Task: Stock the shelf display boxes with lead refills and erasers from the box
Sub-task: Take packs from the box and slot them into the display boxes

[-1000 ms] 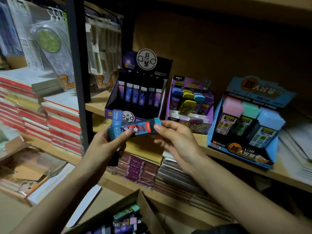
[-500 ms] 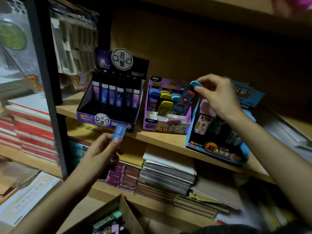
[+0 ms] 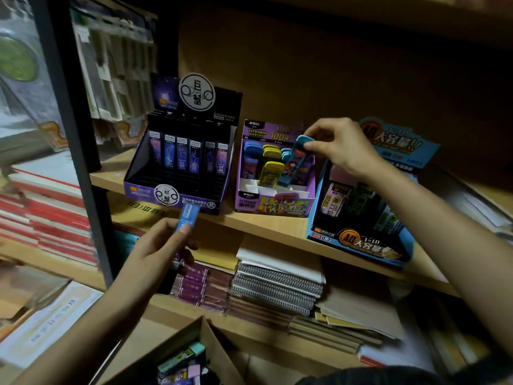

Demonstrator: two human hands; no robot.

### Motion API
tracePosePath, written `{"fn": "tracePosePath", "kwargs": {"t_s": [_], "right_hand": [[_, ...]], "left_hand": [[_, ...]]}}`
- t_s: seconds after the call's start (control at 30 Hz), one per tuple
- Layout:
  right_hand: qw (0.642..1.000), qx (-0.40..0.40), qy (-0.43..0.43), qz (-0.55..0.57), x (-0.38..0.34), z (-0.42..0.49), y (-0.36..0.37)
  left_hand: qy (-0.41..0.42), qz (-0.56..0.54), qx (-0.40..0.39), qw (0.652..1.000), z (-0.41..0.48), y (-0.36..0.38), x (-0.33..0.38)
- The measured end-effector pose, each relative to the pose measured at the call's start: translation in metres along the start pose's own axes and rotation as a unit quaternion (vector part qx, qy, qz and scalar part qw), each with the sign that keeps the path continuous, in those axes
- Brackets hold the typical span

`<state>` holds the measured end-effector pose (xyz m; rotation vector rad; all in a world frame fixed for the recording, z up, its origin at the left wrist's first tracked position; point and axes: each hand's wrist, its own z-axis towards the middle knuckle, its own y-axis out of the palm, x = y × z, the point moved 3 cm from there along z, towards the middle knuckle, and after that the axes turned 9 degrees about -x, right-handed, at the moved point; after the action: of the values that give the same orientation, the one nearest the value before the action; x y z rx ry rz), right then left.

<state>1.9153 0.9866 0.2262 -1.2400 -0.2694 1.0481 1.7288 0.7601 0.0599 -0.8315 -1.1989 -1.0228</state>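
Change: since a second ago the right hand (image 3: 338, 145) has parted from the left hand (image 3: 158, 251) and carried the flat blue-capped lead refill case (image 3: 294, 159) up to the purple cardboard display box (image 3: 274, 208). The left hand stays low, in front of the shelf edge.
Shelf: the light wooden shelf (image 3: 249, 222) carries three display boxes side by side.
Right box: the blue cardboard display box (image 3: 361, 247) holds pink, green and blue cases standing upright. The right forearm crosses above it.
Left box: the black-and-purple cardboard display box (image 3: 144, 190) has one row of dark, purple-labelled cases standing toward its back.
Middle box: the purple cardboard display box holds blue-capped and yellow-capped cases, upright in its rear rows.
Supply: the open brown cardboard box (image 3: 213, 340) sits at the bottom edge of the view, below the shelf, with loose green, pink and purple cases inside.
Lower shelf: a stack of spiral-bound notebooks (image 3: 277, 284) lies under the middle box.
Right hand: thumb and fingertips pinch the cap end of the case.
Left hand: thumb and fingers pinch a small blue rectangular pack (image 3: 188, 218).
Case: tilted, cap up and to the right, lower end down inside the purple box's right side. Cannot tell whether it is seated in a slot.
Pack: held upright just before the left box's front wall. Contact with the wall cannot be told.
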Motion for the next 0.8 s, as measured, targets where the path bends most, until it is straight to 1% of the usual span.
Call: {"fn": "tracePosePath", "kwargs": {"t_s": [0.2,0.27,0.37,0.43,0.5,0.6,0.67,0.7,0.77,0.8], "right_hand": [[1.000,-0.025,0.002,0.000,0.004,0.000,-0.002],[1.000,-0.023,0.007,-0.012,0.006,0.000,0.004],[0.998,0.012,0.004,-0.063,0.007,0.003,0.017],[0.991,0.025,-0.013,-0.127,0.005,0.005,0.024],[0.982,0.009,-0.022,-0.188,0.004,0.007,0.030],[0.976,-0.012,0.004,-0.218,0.001,0.006,0.031],[0.977,-0.006,0.011,-0.211,-0.006,0.000,0.026],[0.982,0.014,0.005,-0.190,-0.012,-0.008,0.024],[0.994,0.063,-0.008,-0.085,-0.031,-0.031,0.026],[0.998,0.065,-0.012,-0.008,-0.042,-0.046,0.033]], "left_hand": [[-0.006,-0.012,0.010,1.000,-0.003,0.002,0.005],[-0.005,-0.011,0.012,1.000,-0.004,0.002,0.006],[-0.004,-0.012,0.013,1.000,-0.004,0.002,0.007],[-0.006,-0.014,0.013,1.000,-0.004,0.001,0.008],[-0.007,-0.013,0.014,1.000,-0.005,0.001,0.008],[-0.011,-0.017,0.010,1.000,-0.007,-0.002,0.009],[-0.013,-0.023,0.013,1.000,-0.008,-0.004,0.012],[-0.011,-0.025,0.019,0.999,-0.010,-0.005,0.013],[-0.005,-0.028,0.034,0.999,-0.012,-0.007,0.016],[-0.004,-0.039,0.041,0.998,-0.013,-0.008,0.018]]}}
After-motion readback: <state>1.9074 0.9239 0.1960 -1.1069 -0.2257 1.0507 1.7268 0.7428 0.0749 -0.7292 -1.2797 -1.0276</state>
